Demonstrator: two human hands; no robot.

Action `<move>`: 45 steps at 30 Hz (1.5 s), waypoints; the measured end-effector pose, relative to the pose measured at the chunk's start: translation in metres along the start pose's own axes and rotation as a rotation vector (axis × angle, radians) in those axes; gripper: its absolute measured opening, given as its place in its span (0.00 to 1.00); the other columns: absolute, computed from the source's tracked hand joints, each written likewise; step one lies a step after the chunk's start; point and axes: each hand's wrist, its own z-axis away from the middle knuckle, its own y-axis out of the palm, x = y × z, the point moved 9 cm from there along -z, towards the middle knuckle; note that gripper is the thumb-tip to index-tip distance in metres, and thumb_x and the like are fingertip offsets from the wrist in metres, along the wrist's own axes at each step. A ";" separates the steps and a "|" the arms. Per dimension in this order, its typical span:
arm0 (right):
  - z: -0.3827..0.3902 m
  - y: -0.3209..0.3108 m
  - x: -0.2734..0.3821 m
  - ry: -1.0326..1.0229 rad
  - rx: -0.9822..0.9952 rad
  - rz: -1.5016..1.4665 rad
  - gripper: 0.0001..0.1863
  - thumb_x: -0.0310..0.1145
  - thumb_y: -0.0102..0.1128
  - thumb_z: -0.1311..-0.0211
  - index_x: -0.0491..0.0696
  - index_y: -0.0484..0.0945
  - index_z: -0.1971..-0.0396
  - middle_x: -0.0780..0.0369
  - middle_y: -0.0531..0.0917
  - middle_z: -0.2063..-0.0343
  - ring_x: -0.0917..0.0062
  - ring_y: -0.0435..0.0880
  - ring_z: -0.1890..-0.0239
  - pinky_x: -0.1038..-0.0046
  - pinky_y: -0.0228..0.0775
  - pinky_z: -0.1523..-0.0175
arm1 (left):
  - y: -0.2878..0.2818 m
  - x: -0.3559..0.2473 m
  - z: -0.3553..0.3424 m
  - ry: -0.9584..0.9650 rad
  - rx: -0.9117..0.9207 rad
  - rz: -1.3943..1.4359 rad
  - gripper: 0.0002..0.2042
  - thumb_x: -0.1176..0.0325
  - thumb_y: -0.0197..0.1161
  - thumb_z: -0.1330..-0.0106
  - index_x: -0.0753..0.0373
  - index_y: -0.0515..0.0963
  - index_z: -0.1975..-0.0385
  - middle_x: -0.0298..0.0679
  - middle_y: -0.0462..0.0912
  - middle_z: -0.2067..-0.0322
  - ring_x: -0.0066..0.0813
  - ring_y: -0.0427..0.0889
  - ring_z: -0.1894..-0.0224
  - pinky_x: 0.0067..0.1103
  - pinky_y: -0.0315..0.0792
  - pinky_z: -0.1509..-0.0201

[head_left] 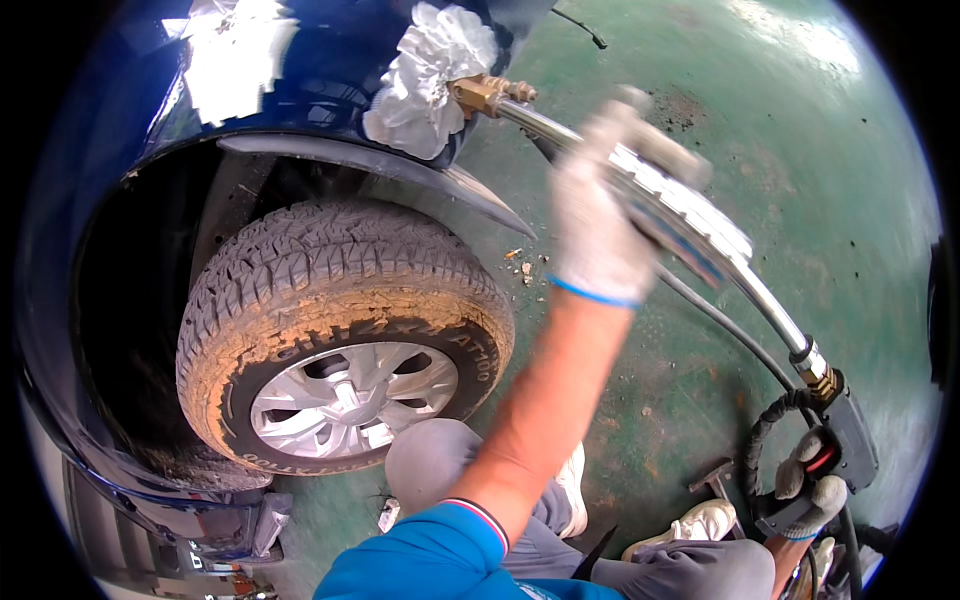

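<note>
My gloved left hand (606,215), blurred, is closed round the silver sliding handle (690,210) of a long metal puller. Its brass tip (476,95) meets a roughened, silvery bare patch (425,70) on the dark blue car body (340,40); another bare patch (232,55) is farther left. At the lower right my gloved right hand (815,500) is closed on the tool's black pistol grip (850,435) with a red trigger, which has a dark cable looping from it. Below the wheel arch is a mud-stained tyre (235,310) on a silver rim (350,395).
A loose dark trim strip (480,200) juts from the arch over the green floor (820,160). A cable (725,320) runs behind the tool. A hammer (715,475) lies near my shoes (700,525) and bent knees, and small debris is scattered beside the tyre.
</note>
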 end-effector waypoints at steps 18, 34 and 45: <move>0.000 0.004 -0.005 0.004 0.024 0.011 0.27 0.40 0.76 0.52 0.38 0.70 0.63 0.59 0.75 0.84 0.74 0.71 0.88 0.74 0.63 0.81 | 0.016 0.036 0.041 -0.179 -0.240 0.281 0.16 0.52 0.54 0.25 0.60 0.75 0.61 0.27 0.66 0.82 0.17 0.66 0.83 0.20 0.68 0.75; -0.009 0.010 -0.019 0.105 0.013 -0.012 0.26 0.42 0.77 0.55 0.39 0.73 0.67 0.58 0.76 0.85 0.71 0.73 0.87 0.71 0.68 0.80 | 0.009 0.036 0.040 -0.114 -0.411 0.177 0.15 0.53 0.58 0.26 0.60 0.72 0.62 0.25 0.60 0.86 0.17 0.59 0.88 0.21 0.67 0.81; -0.007 -0.024 -0.029 -0.023 0.103 0.098 0.28 0.40 0.82 0.61 0.40 0.74 0.68 0.59 0.76 0.84 0.71 0.74 0.85 0.72 0.66 0.79 | 0.020 0.040 0.039 -0.157 0.075 0.396 0.24 0.45 0.47 0.23 0.56 0.67 0.79 0.26 0.55 0.92 0.18 0.54 0.93 0.21 0.58 0.87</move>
